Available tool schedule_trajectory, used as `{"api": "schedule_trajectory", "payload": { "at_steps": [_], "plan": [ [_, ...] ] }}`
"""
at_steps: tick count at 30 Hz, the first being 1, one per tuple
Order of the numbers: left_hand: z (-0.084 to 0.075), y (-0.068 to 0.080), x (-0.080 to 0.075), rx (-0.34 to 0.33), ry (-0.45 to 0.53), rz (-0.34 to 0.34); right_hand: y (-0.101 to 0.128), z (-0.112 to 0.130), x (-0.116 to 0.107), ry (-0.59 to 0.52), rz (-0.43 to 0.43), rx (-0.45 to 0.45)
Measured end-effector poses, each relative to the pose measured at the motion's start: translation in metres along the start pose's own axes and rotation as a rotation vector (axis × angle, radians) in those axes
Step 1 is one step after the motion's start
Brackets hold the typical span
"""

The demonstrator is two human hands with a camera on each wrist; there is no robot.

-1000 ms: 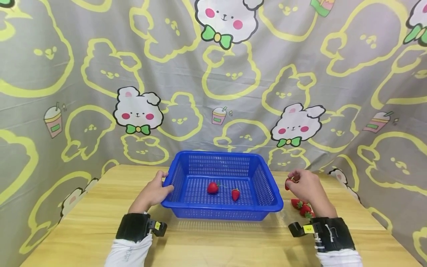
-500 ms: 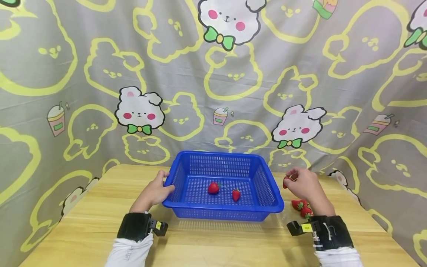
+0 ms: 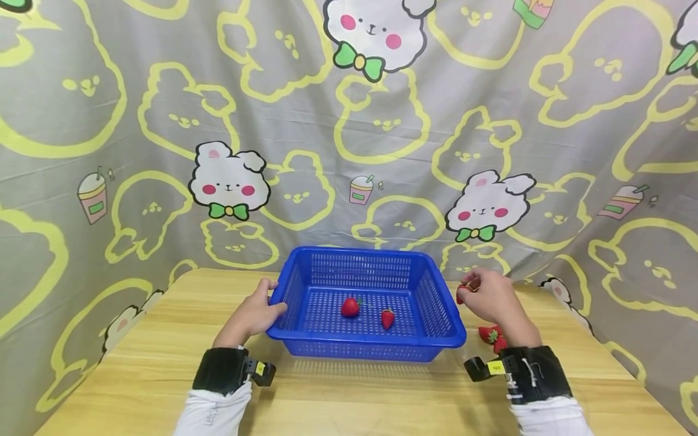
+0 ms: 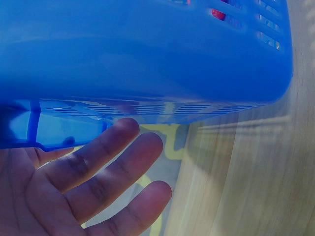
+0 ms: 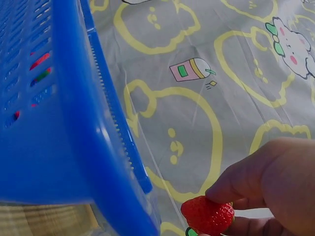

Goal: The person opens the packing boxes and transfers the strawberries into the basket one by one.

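A blue perforated basket [image 3: 443, 327] stands on the wooden table and holds two strawberries [image 3: 351, 307] [image 3: 387, 318]. My left hand [image 3: 256, 313] rests against the basket's left rim with straight fingers [image 4: 98, 162], under the blue basket wall [image 4: 147, 54]. My right hand [image 3: 491, 301] pinches a red strawberry [image 3: 460, 295] just right of the basket's right rim, above the table. In the right wrist view that strawberry [image 5: 208, 215] sits between thumb and fingertips beside the basket wall [image 5: 74, 128].
More strawberries [image 3: 493, 336] lie on the table by my right wrist. A cartoon-print cloth [image 3: 349, 121] hangs behind and around the table [image 3: 354, 393]. Black wrist straps carry the cameras.
My right hand has moved left and slightly up with the strawberry, closer to the basket's right rim. The left hand and basket have stayed put.
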State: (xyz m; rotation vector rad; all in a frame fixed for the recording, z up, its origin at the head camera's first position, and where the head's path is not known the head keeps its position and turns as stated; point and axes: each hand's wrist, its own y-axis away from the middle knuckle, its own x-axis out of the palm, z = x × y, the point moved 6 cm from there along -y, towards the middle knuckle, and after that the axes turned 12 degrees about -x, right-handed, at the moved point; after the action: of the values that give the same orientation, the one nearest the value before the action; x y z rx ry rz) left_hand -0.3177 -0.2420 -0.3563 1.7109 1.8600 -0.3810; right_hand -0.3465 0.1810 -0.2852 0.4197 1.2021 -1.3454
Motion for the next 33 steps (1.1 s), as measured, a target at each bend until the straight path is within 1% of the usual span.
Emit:
{"api": "schedule_trajectory", "payload": {
  "at_steps": [8,18,25,33],
  "plan": [
    [0.001,-0.001,0.001,-0.003,0.011,0.003,-0.008,0.005,0.003,-0.007,0.010,-0.004],
    [0.000,0.000,0.000,-0.006,-0.004,0.008,-0.017,0.014,0.006,-0.025,0.026,-0.015],
    [0.000,-0.001,-0.001,-0.013,0.000,0.005,-0.026,0.020,0.011,-0.032,0.030,-0.043],
    [0.001,-0.002,0.000,-0.011,0.003,0.007,-0.030,0.025,0.018,-0.019,0.068,-0.037]
  ]
}}
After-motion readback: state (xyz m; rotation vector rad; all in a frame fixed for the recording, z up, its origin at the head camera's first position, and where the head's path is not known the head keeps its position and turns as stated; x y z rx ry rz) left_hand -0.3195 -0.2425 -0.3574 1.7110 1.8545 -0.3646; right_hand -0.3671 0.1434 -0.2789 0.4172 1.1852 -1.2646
